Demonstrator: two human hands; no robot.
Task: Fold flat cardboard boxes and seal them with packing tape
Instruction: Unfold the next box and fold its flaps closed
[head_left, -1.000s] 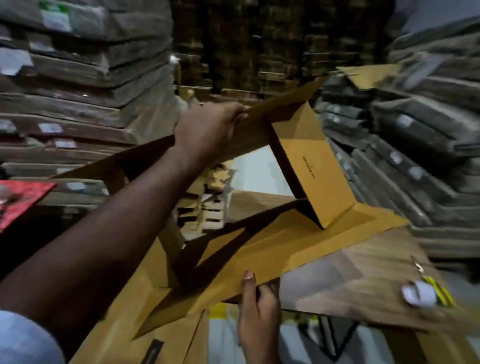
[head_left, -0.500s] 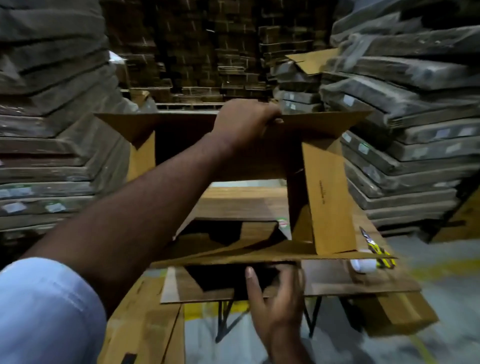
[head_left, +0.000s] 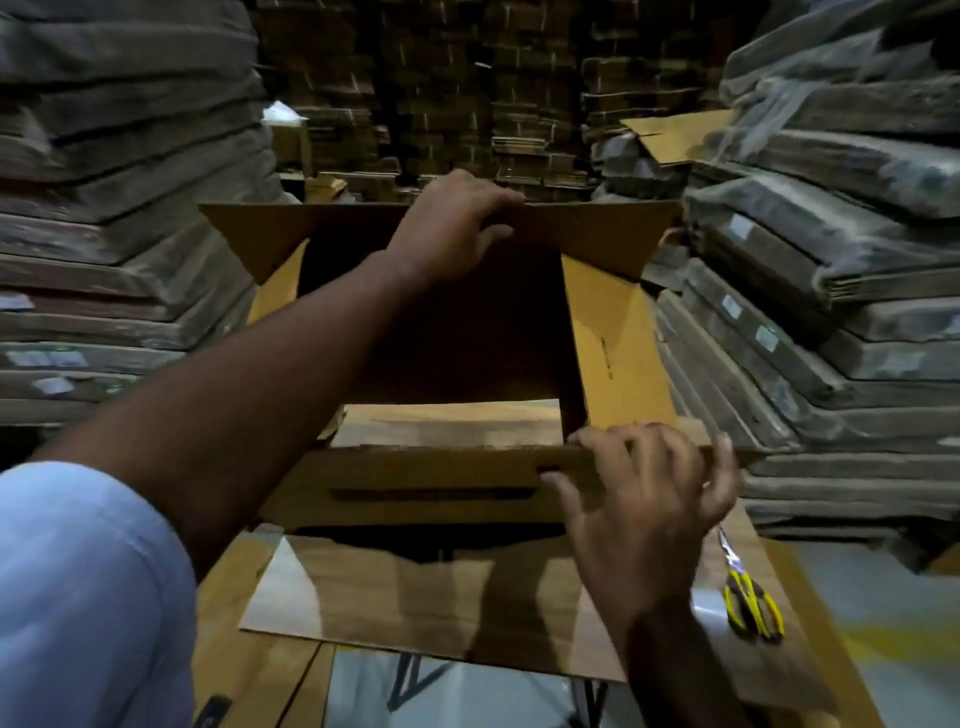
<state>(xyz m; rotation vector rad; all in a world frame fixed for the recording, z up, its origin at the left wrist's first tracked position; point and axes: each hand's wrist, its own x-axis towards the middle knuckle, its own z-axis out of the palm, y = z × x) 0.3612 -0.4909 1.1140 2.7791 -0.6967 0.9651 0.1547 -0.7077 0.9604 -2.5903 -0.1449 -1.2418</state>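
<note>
Tall stacks of bundled flat brown cardboard (head_left: 119, 218) are seen on both sides. On the wooden work table (head_left: 395, 608) the opened brown corrugated cardboard box (head_left: 618, 338) is stood up as a square tube, its flaps splayed. Its far flap is gripped over the edge by the left hand (head_left: 457, 223); the near wall's top edge is pinched by the right hand (head_left: 644, 499). If the walls are released unsquared, a collapse back to flat is likely. Yellow-handled scissors (head_left: 748, 597) are lying just beside.

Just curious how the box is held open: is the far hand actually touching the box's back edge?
Touching. The head view shows the left hand with fingers curled over the top back edge of the box.
</note>
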